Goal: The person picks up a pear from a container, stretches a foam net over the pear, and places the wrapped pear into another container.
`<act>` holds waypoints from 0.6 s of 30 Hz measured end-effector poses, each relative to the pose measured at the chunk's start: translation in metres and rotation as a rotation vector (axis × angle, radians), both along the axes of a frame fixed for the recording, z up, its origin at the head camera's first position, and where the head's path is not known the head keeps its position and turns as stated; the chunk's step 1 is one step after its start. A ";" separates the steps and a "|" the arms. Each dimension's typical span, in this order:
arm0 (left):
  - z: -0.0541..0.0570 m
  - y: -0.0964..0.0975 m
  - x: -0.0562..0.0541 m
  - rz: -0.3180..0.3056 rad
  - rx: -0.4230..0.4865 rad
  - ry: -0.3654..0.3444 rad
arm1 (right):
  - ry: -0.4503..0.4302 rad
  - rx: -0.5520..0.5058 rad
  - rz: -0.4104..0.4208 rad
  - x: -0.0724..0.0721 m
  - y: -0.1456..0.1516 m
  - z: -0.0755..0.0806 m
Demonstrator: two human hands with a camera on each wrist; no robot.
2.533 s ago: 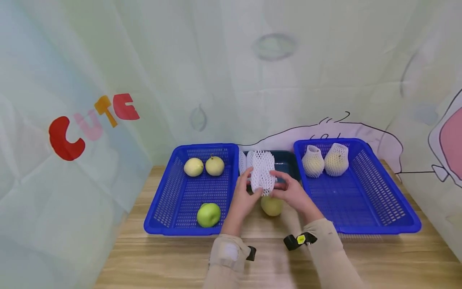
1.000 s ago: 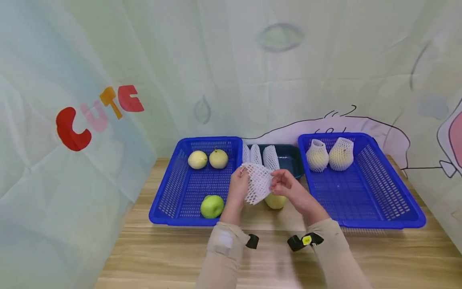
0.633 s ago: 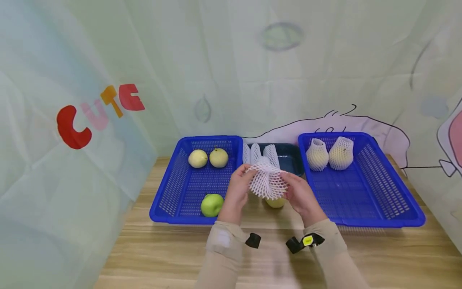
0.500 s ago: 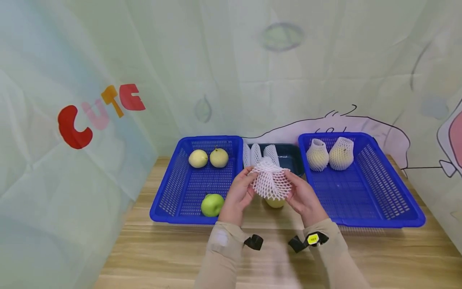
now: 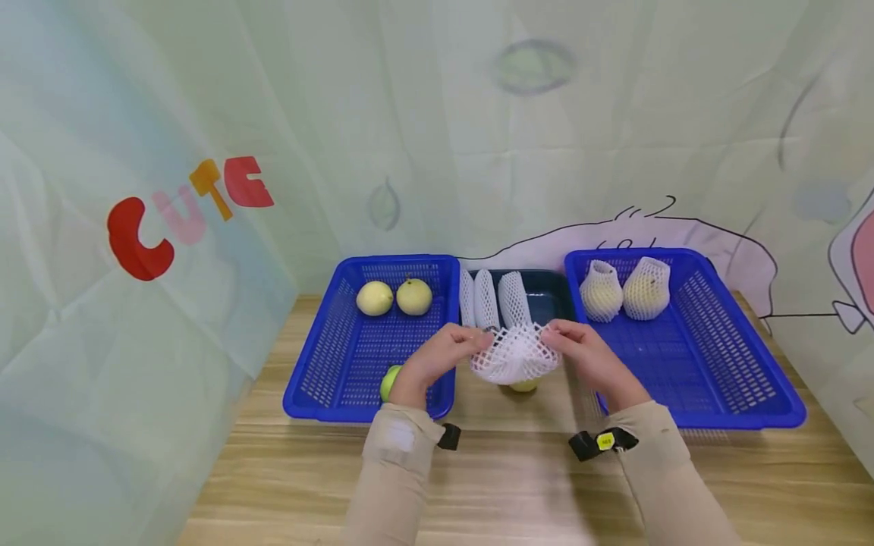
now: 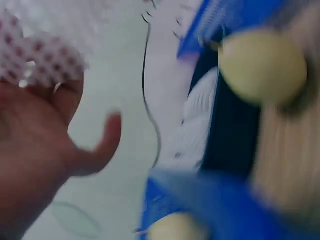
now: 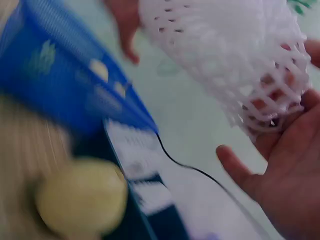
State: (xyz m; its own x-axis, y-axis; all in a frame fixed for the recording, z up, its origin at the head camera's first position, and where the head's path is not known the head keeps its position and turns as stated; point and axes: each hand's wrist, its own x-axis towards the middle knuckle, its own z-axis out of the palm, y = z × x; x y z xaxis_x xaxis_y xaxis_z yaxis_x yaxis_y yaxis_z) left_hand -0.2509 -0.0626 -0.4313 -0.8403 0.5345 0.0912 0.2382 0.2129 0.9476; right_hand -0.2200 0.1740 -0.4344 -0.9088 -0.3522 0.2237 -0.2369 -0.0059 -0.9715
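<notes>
Between both hands a white foam fruit net is stretched wide, above the table. My left hand holds its left rim, and my right hand holds the right rim. In the right wrist view, fingers show through the mesh of the foam net, while the thumb stands apart from it. The left thumb is likewise clear of the net in the left wrist view. Just beneath the net sits a pale yellow-green pear, mostly covered in the head view; the pear shows whole from the right wrist.
A blue basket on the left has two pears and a green apple, partly hidden by my left arm. Behind my hands, a dark green tray bears several foam nets. The right blue basket contains two netted pears.
The foam net was flat between my hands, then got spread and fanned open. Now its rim faces up and it bulges downward; my hands have moved farther apart, with the wrists turned outward.
</notes>
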 end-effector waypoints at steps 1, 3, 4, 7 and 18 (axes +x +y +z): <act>0.003 -0.001 -0.002 0.025 -0.155 0.117 | 0.093 0.164 -0.019 -0.001 0.002 0.002; 0.006 0.002 -0.006 0.084 -0.456 0.357 | 0.289 0.469 -0.061 -0.006 0.003 0.006; 0.007 0.005 -0.008 0.115 -0.591 0.464 | 0.377 0.600 -0.086 -0.008 0.003 0.007; 0.005 0.017 -0.012 0.205 -0.860 0.678 | 0.586 0.898 -0.181 -0.016 -0.002 0.007; -0.023 0.054 -0.002 0.425 -1.029 0.586 | 0.412 1.106 -0.268 -0.017 -0.014 -0.011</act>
State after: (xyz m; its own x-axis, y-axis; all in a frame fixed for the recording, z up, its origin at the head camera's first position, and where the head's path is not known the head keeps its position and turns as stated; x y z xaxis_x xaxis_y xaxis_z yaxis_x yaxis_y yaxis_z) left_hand -0.2533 -0.0087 -0.4542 -0.9373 0.2775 0.2108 0.2982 0.9517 0.0729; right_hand -0.2365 0.1598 -0.4456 -0.9136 -0.3477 0.2106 -0.3964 0.8771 -0.2713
